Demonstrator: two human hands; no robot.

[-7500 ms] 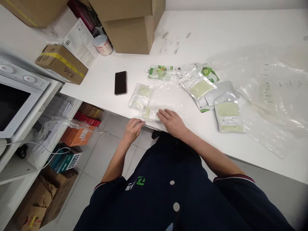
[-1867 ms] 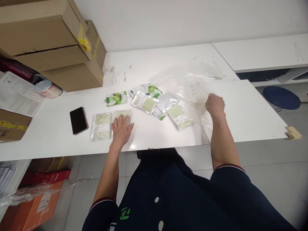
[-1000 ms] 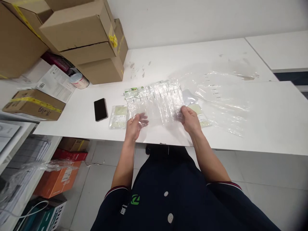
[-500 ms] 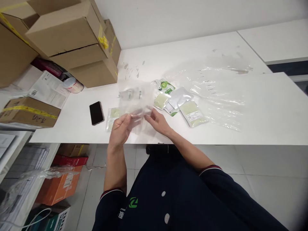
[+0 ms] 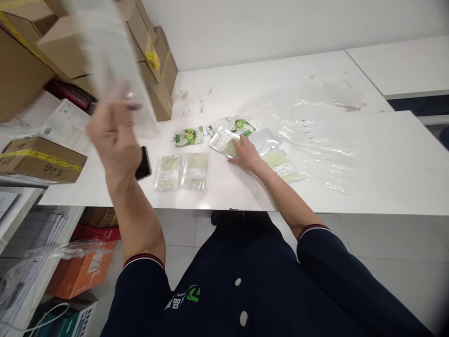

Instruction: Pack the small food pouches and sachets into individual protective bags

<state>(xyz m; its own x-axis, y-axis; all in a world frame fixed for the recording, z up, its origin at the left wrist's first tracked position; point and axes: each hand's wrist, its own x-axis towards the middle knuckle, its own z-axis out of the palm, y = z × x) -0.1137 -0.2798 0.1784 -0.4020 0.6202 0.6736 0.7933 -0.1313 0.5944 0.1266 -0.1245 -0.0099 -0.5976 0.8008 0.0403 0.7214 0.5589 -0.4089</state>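
Raised at the upper left, my left hand (image 5: pixel 117 133) grips a clear plastic bag (image 5: pixel 108 51), which is blurred. My right hand (image 5: pixel 247 154) rests on a small silver-and-green packet (image 5: pixel 223 141), fingers bent over its right end. Two pale green packets (image 5: pixel 168 173) (image 5: pixel 195 171) lie side by side nearer the front edge. Behind them is a packet with a green fruit print (image 5: pixel 189 136), and a similar one (image 5: pixel 242 125) lies behind my right hand. Another pale green packet (image 5: pixel 283 166) is partly under my right forearm.
A large sheet of clear plastic (image 5: pixel 315 135) spreads over the right of the white table (image 5: pixel 386 164). A phone (image 5: pixel 144 164) lies partly behind my left wrist. Cardboard boxes (image 5: pixel 63 47) are stacked at the left, with a smaller taped box (image 5: pixel 42 160) below.
My left hand has lifted the clear bag up and left, away from the packets. My right hand has let go of the bag and moved right onto a packet. Two more packets now show.
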